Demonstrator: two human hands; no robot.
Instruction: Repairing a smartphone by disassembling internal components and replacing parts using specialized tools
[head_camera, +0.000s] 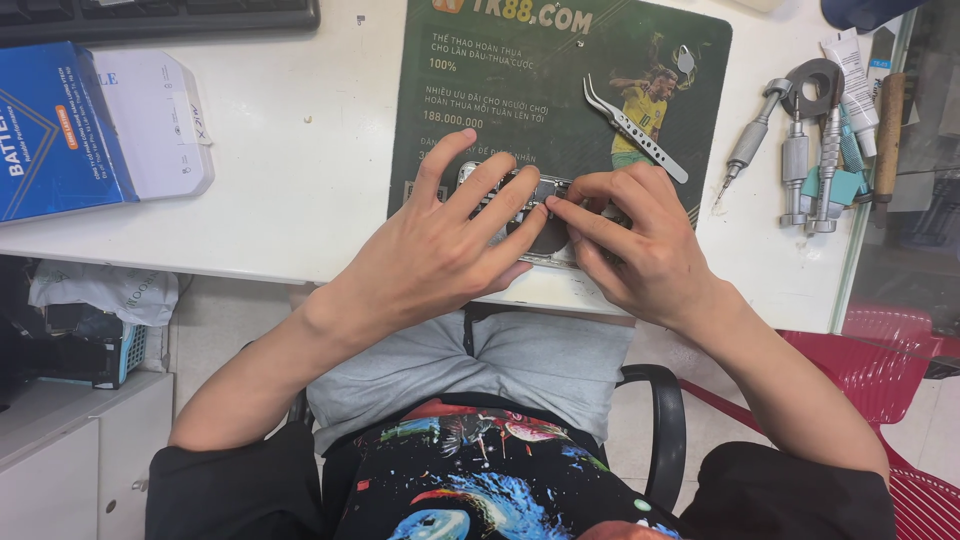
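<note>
Clearly both hands press an opened phone (540, 225) on the green mat (480, 120): left hand (440, 250) splayed flat, right hand (640, 245) fingers pinching something small. Pressing unevenly could crack internals or drop a part.

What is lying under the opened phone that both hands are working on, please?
A dark green printed mat on the white table lies under the opened phone. The left hand and right hand cover most of the phone.
</note>
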